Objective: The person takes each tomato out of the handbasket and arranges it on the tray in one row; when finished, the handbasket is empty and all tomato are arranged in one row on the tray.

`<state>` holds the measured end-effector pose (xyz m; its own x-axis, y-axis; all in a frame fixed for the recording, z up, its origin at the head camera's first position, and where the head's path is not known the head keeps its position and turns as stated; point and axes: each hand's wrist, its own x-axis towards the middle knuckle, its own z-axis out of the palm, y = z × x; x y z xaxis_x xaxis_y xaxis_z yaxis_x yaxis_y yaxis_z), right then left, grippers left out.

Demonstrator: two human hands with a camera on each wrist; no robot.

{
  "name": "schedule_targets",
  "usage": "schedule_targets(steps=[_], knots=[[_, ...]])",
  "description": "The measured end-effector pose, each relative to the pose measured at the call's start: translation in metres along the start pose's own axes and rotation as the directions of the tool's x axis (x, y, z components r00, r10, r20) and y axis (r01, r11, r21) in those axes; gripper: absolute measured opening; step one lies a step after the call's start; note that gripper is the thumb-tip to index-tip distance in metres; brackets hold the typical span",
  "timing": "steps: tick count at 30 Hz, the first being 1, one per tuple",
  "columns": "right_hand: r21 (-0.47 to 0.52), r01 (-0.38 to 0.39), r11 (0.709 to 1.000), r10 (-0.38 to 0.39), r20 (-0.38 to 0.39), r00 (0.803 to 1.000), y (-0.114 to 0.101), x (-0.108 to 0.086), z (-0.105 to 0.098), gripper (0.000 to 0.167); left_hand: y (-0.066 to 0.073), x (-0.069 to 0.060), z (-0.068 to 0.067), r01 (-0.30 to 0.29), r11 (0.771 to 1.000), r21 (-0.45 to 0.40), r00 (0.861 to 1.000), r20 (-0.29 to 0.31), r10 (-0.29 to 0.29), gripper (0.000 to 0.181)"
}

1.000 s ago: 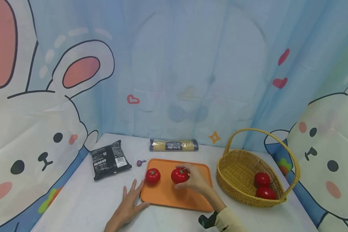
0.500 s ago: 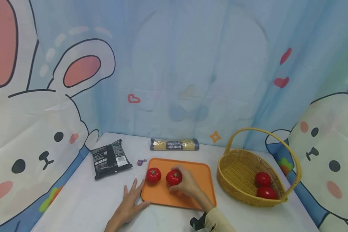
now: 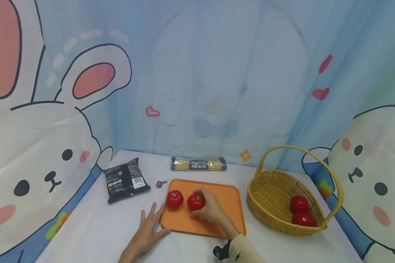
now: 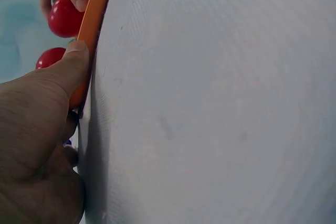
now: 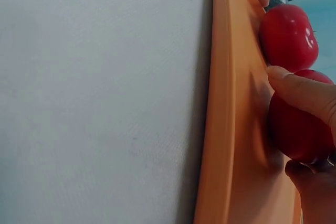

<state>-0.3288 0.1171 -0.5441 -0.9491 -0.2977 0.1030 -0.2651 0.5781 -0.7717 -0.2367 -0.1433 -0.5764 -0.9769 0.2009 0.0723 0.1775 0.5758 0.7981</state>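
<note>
An orange tray [image 3: 225, 204] lies on the white table, a red tomato [image 3: 174, 199] at its left side. My right hand [image 3: 211, 209] grips a second tomato [image 3: 195, 201] from its right side, over the tray and close beside the first one. In the right wrist view, thumb and fingers lie around the held tomato [image 5: 299, 124]. Spread fingers of my left hand [image 3: 145, 233] touch the tray's lower left corner. The left wrist view has that hand's thumb [image 4: 76, 64] against the orange rim; its other fingers are partly hidden.
A yellow wicker basket [image 3: 266, 210] with a tall handle stands right of the tray, two red fruits [image 3: 299, 204] inside. A spaghetti packet [image 3: 198, 164] lies behind the tray. To the left are a black snack bag [image 3: 126, 181] and a lollipop [image 3: 159, 184].
My right hand has moved left with its tomato, from the tray's middle to near the first tomato. My left hand keeps its place at the tray corner.
</note>
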Motion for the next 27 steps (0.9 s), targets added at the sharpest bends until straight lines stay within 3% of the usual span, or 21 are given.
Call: schedule_targets(steps=[12, 20, 24, 27], knots=[[0.014, -0.002, 1.000, 0.002, 0.001, 1.000, -0.002, 0.006, 0.005, 0.072, 0.001, 0.001, 0.000, -0.007, 1.000, 0.000, 1.000, -0.003, 0.007, 0.089], [0.051, 0.035, 0.998, -0.036, 0.010, 0.999, -0.002, 0.003, 0.001, 0.092, -0.001, 0.001, 0.002, -0.001, 1.000, -0.004, 1.000, 0.003, 0.001, 0.089], [0.095, 0.051, 0.994, -0.052, 0.009, 0.999, -0.014, 0.000, -0.022, 0.092, -0.002, 0.000, 0.002, -0.016, 1.000, -0.002, 1.000, -0.012, 0.016, 0.089], [0.076, 0.102, 0.992, -0.102, -0.003, 0.995, -0.027, -0.003, -0.056, 0.078, -0.002, -0.002, 0.003, -0.027, 1.000, -0.006, 0.999, -0.023, 0.027, 0.089]])
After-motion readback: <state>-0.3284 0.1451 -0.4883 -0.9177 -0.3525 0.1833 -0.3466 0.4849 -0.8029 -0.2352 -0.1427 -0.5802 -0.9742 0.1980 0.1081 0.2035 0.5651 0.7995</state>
